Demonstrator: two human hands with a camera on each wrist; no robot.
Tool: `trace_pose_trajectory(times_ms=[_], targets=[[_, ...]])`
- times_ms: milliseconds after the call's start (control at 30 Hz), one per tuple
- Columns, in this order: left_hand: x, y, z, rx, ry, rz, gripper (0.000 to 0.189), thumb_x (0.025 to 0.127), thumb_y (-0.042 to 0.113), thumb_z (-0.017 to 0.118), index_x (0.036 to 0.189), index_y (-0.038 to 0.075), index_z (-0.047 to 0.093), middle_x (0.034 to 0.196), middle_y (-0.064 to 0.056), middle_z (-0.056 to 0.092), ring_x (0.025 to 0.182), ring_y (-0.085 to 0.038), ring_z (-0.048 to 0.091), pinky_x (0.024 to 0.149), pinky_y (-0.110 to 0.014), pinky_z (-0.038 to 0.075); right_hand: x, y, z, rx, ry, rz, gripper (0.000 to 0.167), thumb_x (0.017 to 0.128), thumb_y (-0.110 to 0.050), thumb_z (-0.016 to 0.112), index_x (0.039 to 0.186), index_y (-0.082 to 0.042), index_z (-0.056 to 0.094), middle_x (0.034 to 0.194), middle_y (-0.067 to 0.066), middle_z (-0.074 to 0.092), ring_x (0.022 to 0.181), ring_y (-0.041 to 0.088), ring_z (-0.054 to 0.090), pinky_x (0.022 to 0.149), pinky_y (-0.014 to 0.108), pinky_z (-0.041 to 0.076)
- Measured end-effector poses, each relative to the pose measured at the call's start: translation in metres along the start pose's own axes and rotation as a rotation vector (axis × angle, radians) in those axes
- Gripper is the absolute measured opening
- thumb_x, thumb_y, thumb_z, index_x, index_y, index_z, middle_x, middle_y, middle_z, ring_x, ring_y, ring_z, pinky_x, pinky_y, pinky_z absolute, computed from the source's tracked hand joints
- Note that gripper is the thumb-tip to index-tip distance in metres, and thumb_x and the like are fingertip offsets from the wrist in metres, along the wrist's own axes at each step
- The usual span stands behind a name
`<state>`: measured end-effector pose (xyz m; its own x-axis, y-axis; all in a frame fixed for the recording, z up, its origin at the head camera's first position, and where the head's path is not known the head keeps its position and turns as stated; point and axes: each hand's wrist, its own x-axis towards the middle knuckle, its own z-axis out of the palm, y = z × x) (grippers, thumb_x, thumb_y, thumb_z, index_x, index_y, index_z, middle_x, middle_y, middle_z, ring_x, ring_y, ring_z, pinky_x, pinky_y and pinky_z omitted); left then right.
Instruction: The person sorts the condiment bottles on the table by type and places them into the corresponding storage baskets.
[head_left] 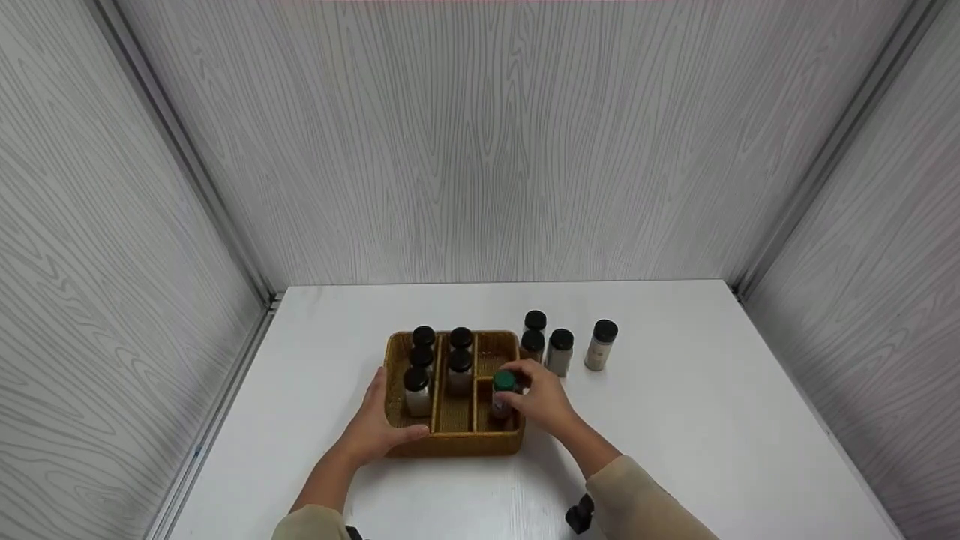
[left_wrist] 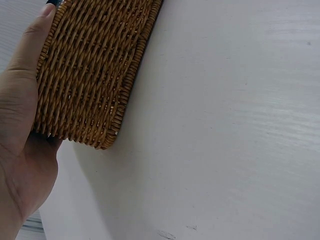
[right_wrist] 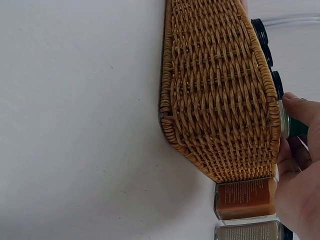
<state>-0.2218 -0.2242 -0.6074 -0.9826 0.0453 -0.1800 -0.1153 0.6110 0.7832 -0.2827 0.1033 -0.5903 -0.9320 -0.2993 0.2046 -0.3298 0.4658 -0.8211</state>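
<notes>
The green-capped jar [head_left: 501, 394] stands upright in the front right compartment of the wicker basket [head_left: 457, 446]. The right grip [head_left: 546, 399] pinches it at the top, thumb on the near side and fingers on the far side. Whether the jar's base bears on the compartment floor cannot be told. The left grip [head_left: 371, 427] holds the basket at its front left corner, thumb at the front rim, fingers along the left wall.

Handling: the jar appears to be glass and should be rigid, fairly light, smooth and breakable if knocked. Take hold at the cap and shoulder, keeping the fingertips clear of the compartment walls; a dry, even pinch should limit slipping. The woven basket should flex slightly and offer good friction; brace it at a corner or the rim.

Five black-capped jars [head_left: 417, 396] stand in the left and middle compartments; four loose jars [head_left: 600, 349] stand on the surface [head_left: 697, 435] to the right.
</notes>
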Motion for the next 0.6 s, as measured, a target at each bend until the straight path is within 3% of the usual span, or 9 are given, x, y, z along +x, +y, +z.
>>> trace_pose_trajectory(times_ms=[200,600], targets=[[-0.0003,0.0017,0.0008,-0.005,-0.002,-0.013,0.150,0.077,0.063,0.093,0.175,0.020,-0.011,0.185,-0.016,-0.008,0.170,-0.048,0.007,0.133,-0.068,0.025,-0.0001,-0.0022,-0.0005,-0.017,-0.006,0.027,0.042,0.088,-0.013,0.092,0.126,-0.007,0.074,0.126,0.016,0.073,0.114,0.031,0.073,0.097,0.049,0.064],[0.0000,0.0022,-0.0001,0.014,0.000,-0.009,0.149,0.078,0.064,0.093,0.176,0.018,-0.010,0.185,-0.015,-0.008,0.170,-0.047,0.007,0.134,-0.067,0.024,-0.0027,-0.0064,0.0038,-0.154,-0.012,0.003,0.043,0.088,-0.015,0.092,0.127,-0.007,0.074,0.125,0.015,0.075,0.115,0.031,0.073,0.097,0.049,0.063]])
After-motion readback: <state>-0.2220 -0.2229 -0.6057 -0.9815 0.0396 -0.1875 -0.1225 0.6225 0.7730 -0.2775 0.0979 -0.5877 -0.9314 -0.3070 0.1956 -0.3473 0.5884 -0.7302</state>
